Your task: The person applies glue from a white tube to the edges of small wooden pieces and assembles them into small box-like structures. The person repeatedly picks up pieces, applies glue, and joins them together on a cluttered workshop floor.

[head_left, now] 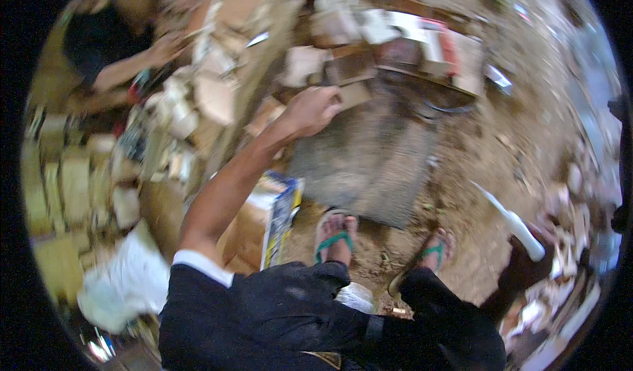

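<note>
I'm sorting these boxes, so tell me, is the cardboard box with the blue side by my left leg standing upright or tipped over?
Tipped. The cardboard box leans at a slant on the ground beneath the left hand's outstretched forearm, its blue side facing the feet.

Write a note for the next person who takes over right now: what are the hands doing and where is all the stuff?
Left hand: stretched forward, fingers closed on a flat brown cardboard piece above the grey mat.
Right hand: hidden at the right edge; a white-handled knife sticks out there, so its grip cannot be judged.
Things: a heap of cardboard scraps lies left of the mat, more boxes beyond it, and a printed carton stands by the left foot.
Another person's hand works at the heap, top left.
Done: cannot be told from this blurred view.
Left: the piece is still in hand, not set down.
</note>
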The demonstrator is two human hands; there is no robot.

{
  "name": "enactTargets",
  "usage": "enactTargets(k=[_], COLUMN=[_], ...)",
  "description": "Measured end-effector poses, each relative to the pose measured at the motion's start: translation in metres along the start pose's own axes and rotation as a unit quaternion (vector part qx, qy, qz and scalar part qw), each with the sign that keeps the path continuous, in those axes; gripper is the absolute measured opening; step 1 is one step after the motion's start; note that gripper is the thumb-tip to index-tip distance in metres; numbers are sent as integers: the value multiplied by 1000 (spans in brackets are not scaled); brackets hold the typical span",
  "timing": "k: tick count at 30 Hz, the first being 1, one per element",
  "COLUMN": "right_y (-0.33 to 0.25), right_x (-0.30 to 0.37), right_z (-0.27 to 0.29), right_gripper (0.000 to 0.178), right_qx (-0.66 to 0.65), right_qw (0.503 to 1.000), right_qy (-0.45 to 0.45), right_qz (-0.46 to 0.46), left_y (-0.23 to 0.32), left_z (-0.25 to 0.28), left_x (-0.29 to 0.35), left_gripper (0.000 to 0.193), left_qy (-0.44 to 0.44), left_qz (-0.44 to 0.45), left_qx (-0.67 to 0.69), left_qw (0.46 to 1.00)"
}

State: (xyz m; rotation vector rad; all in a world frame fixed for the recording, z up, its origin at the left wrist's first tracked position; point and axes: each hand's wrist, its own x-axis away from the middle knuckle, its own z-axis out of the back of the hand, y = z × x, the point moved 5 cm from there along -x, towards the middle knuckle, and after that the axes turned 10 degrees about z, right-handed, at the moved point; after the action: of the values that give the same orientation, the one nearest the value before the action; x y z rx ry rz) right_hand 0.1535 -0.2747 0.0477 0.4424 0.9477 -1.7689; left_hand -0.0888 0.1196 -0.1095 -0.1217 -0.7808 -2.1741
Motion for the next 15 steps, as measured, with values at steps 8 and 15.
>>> enactTargets(k=[8,15], right_y=[1,-17], right_x=[-2,-4], right_z=[-23,-39], right_gripper=[27,30], right_qx=[-54,-100], right_qw=[995,988], right_qy=[-78,-117], right_qz=[-10,-27], left_y=[-65,-96], left_z=[24,-17], left_x=[42,43], left_gripper=[36,47], left_qy=[25,-34], left_qz=[156,189], left_qx=[-304,-304], left_qw=[940,933])
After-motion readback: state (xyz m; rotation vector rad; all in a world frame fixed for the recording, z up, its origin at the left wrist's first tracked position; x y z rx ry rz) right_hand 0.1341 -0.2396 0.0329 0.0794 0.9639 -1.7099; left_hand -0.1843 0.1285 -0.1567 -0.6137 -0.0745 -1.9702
